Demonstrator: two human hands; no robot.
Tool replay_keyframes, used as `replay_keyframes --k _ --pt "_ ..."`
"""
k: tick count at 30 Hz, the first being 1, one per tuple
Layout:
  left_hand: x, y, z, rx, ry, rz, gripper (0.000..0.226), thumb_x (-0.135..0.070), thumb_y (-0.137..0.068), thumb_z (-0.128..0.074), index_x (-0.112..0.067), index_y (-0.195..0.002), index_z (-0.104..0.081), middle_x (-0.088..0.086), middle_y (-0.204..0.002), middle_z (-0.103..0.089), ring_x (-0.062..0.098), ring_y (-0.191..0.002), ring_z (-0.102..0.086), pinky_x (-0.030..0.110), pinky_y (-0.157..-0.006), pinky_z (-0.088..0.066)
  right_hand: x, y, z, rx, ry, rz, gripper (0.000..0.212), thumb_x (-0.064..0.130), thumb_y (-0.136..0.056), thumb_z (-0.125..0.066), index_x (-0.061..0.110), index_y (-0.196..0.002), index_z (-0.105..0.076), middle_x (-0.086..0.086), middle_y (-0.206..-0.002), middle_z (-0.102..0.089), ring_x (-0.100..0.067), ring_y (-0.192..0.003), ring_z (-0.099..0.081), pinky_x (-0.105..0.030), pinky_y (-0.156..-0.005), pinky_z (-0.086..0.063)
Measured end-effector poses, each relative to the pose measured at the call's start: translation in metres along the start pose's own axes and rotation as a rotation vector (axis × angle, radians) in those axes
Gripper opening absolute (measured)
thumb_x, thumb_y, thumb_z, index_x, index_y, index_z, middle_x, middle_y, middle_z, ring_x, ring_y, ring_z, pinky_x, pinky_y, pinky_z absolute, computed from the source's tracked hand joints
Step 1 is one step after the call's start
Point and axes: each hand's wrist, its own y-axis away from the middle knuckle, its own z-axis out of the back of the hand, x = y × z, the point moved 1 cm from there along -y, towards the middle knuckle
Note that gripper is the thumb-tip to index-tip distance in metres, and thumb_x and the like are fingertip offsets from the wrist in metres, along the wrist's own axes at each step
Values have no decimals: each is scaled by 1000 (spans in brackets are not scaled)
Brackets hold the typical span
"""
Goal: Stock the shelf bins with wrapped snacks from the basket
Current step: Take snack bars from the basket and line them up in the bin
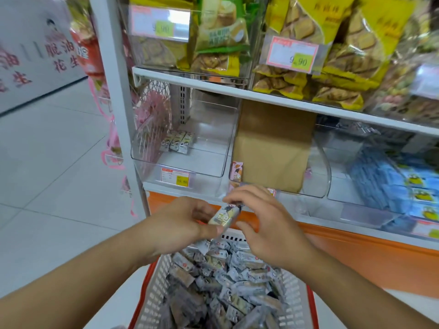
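Observation:
A white basket [155, 279] with an orange rim stands below me, full of small grey wrapped snacks [228, 288]. Above it both hands hold one wrapped snack bar [224, 217]. My left hand [183, 224] grips its lower end. My right hand [259, 224] pinches its upper end with fingertips. Ahead, a clear shelf bin [202, 162] holds three of the same snacks [178, 141] lined up at its back left.
A second clear bin [318, 184] to the right holds a brown cardboard box [273, 143] and a pink packet [237, 170]. Blue packets [392, 181] fill the bin further right. Yellow and green snack bags [332, 43] crowd the upper shelf. White tiled floor [52, 162] lies left.

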Motion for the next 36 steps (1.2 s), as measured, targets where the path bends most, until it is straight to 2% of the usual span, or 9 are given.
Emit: replay_keyframes --k 4,8,15,18,20,25,28,31,36 --pt "4 -6 1 -192 149 38 37 -37 -77 -91 -20 -105 -73 -3 -96 -78 13 -89 -74 29 -76 -54 13 -8 -2 -75 -11 -40 54 22 -90 -75 25 -139 -54 17 -142 -45 -4 -142 -36 -14 -114 -24" --pt "10 -14 6 -266 240 52 57 -52 -64 -92 -23 -108 -70 -2 -101 -75 17 -92 -74 40 -84 -58 21 -16 -11 16 -12 -148 73 51 -87 -78 39 -148 -40 28 -148 -35 1 -143 -31 -25 -116 -31" --pt "4 -23 29 -252 221 28 44 -62 -80 -77 -27 -105 -72 -4 -99 -77 18 -95 -74 44 -90 -59 33 -43 -18 3 -130 -288 69 45 -86 -82 55 -137 -37 38 -139 -35 5 -129 -42 -27 -107 -38" --pt "-2 -29 69 -365 -67 -97 31 -55 -100 -57 -31 -117 -68 -14 -115 -72 10 -108 -68 38 -100 -52 41 -79 -15 -42 -139 -313 72 43 -86 -84 49 -142 -39 31 -142 -42 3 -128 -43 -27 -106 -39" --pt "5 -34 100 -479 -444 -169 47 -58 -104 -43 -33 -142 -54 -15 -142 -56 10 -131 -53 32 -109 -42 39 -116 -17 -78 -104 -300 72 41 -85 -84 41 -144 -42 23 -142 -46 -1 -128 -46 -28 -105 -41" --pt "66 -54 140 -238 -1005 -28 92 -87 -78 12 -48 -161 10 -10 -172 12 19 -160 11 45 -129 -1 -2 -218 -47 26 43 -354 84 38 -84 -86 20 -151 -39 1 -154 -51 -23 -139 -49 -36 -112 -43" --pt "76 -58 141 -225 -1038 -16 77 -80 -91 -3 -48 -157 24 -9 -172 18 19 -157 24 47 -127 9 -34 -259 -70 83 162 -438 76 34 -81 -88 13 -140 -44 -11 -142 -59 -34 -127 -58 -45 -100 -54" --pt "74 -61 141 -216 -1009 0 87 -86 -79 7 -50 -156 24 -11 -172 17 17 -156 25 48 -128 9 -58 -285 -89 112 262 -504 63 25 -81 -84 12 -131 -47 -14 -126 -65 -37 -116 -64 -44 -90 -59" --pt "73 -60 139 -218 -989 -7 74 -75 -97 -12 -48 -158 21 -12 -171 18 17 -156 25 48 -129 7 -88 -309 -106 119 324 -543 62 7 -86 -67 9 -142 -41 -16 -130 -63 -38 -120 -63 -41 -90 -57"
